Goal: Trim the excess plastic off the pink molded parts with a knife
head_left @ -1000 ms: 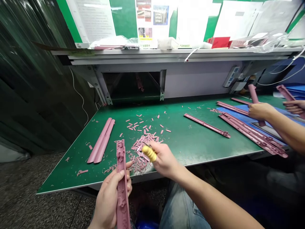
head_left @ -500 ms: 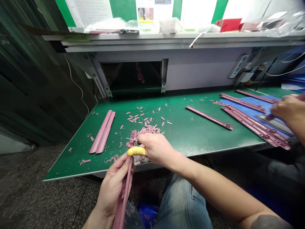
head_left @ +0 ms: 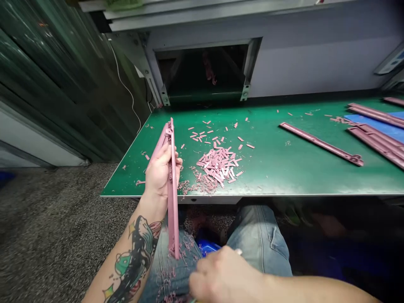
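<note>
My left hand (head_left: 158, 174) is closed around a long pink plastic strip (head_left: 173, 214), held nearly upright over the bench's front edge, its lower end above my thigh. A round fitting shows near the strip's top. Low in front of my lap, my right hand (head_left: 225, 273) is curled closed and blurred, apart from the strip. Whatever its fingers hold is hidden, apart from a small pale tip at the knuckles. Behind my left hand, smooth pink pieces (head_left: 159, 141) lie partly covered on the bench.
On the green bench (head_left: 261, 168) lies a heap of small pink offcuts (head_left: 219, 164), with shavings at its front. A single pink strip (head_left: 322, 143) lies to the right; more pink strips (head_left: 378, 141) rest by a blue sheet. A framed opening (head_left: 205, 94) is at the back.
My right hand has left the strip's top end and dropped toward my lap. My left hand has raised the strip and moved it forward. The view has tilted down and left.
</note>
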Action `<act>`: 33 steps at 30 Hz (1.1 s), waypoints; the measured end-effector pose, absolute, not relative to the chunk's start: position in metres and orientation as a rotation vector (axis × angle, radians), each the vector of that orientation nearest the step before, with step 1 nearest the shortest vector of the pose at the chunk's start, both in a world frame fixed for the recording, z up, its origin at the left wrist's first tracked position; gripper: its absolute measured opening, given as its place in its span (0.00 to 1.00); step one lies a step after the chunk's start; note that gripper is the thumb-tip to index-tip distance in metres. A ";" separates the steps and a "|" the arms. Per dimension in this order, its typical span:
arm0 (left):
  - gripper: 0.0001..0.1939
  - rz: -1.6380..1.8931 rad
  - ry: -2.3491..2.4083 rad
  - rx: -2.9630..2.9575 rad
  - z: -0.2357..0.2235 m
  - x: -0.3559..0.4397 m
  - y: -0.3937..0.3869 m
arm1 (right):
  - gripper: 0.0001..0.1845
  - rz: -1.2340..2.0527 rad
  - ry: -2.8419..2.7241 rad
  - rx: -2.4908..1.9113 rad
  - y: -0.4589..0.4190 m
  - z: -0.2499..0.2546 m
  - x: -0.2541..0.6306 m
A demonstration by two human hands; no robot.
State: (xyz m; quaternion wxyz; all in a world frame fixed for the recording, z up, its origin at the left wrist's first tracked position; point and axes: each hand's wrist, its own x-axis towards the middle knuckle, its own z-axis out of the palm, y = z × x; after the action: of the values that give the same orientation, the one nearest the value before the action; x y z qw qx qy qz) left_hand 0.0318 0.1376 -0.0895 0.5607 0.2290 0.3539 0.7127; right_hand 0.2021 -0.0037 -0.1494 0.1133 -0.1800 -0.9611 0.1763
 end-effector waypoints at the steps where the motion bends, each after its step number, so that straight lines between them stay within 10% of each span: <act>1: 0.07 1.676 0.829 0.524 -0.089 0.031 0.137 | 0.14 0.615 -2.748 -0.567 0.004 -0.147 0.206; 10: 0.08 1.466 0.811 0.395 -0.090 0.055 0.095 | 0.12 0.759 -2.020 -0.808 0.109 -0.093 0.216; 33: 0.15 1.397 0.843 0.319 -0.097 0.054 0.113 | 0.16 0.636 -2.159 -0.989 0.106 -0.103 0.204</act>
State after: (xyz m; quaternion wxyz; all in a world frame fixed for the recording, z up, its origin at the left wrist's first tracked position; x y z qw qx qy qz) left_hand 0.0536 0.1132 -0.0971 0.6741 0.1417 0.3746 0.6207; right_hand 0.2040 0.1059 -0.1028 0.3350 -0.3791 -0.8275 0.2436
